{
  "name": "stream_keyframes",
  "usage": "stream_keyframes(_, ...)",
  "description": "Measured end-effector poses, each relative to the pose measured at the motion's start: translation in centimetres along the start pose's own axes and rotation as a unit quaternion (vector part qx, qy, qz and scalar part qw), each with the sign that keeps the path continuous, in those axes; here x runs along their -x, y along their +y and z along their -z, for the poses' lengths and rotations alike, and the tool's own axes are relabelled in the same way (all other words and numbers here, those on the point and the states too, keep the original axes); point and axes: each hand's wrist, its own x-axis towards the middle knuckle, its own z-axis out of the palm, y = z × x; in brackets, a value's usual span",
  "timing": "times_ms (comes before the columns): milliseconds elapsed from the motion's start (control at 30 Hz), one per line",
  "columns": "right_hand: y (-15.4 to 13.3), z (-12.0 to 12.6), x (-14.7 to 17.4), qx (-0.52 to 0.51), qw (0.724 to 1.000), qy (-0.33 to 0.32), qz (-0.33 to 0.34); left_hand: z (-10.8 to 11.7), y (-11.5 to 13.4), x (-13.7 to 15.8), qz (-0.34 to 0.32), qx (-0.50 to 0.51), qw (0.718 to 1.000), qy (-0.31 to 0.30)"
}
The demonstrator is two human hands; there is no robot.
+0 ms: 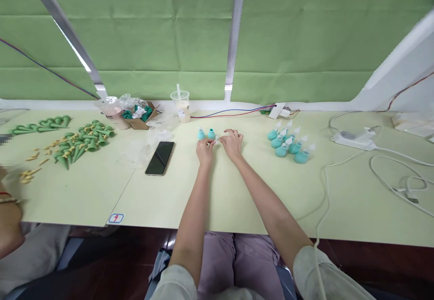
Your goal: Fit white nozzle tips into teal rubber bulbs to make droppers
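My left hand (205, 151) is closed in a pinch near the middle of the table. Its thumb and forefinger meet a small whitish piece (217, 140), too small to make out fully. From the other side, my right hand (232, 145) pinches at the same piece, its other fingers curled loosely. Just beyond my left hand stand two turquoise rubber bulbs: one bulb (201, 134) with a whitish top, and another bulb (211, 134) with a bare open neck. Over to the right, several turquoise bulbs (281, 150) with pointed translucent white tips stand grouped together.
A black phone (160, 158) lies left of my hands, near clear plastic bags (137, 151). Behind are a lidded cup (181, 105) and a cardboard box (140, 122). Green cone-shaped parts (91, 144) and a co-worker's arm (10, 221) are far left. A power strip (353, 140) with cables lies right.
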Motion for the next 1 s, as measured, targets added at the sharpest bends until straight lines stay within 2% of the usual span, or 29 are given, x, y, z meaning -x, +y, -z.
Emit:
stream_keyframes(267,0.0,0.3,-0.1,-0.001,1.0,-0.011,-0.005,-0.1,-0.2,0.0,-0.007,-0.005,1.0,-0.015)
stream_keyframes(400,-0.6,1.2,0.5,-0.019,1.0,0.016,-0.004,-0.2,-0.3,0.0,-0.012,-0.012,1.0,-0.023)
stream_keyframes(500,-1.2,1.8,1.4,-0.057,0.997,0.018,0.053,-0.3,-0.4,0.0,-0.022,-0.023,0.999,-0.025)
stream_keyframes(567,-1.5,2.0,1.9,-0.082,0.991,-0.009,0.105,-0.2,-0.4,0.0,-0.025,-0.03,0.999,-0.021)
stream_keyframes(633,-1.7,2.0,2.2,-0.095,0.987,-0.036,0.121,-0.1,-0.3,0.0,-0.022,-0.032,0.999,-0.01)
stream_keyframes(800,-1.6,1.6,2.0,-0.115,0.988,-0.065,0.084,0.1,0.0,0.0,-0.01,-0.018,1.0,-0.014)
stream_keyframes(1000,-1.5,1.5,1.6,-0.137,0.987,-0.059,0.054,0.1,0.5,0.2,-0.01,0.016,1.0,-0.023)
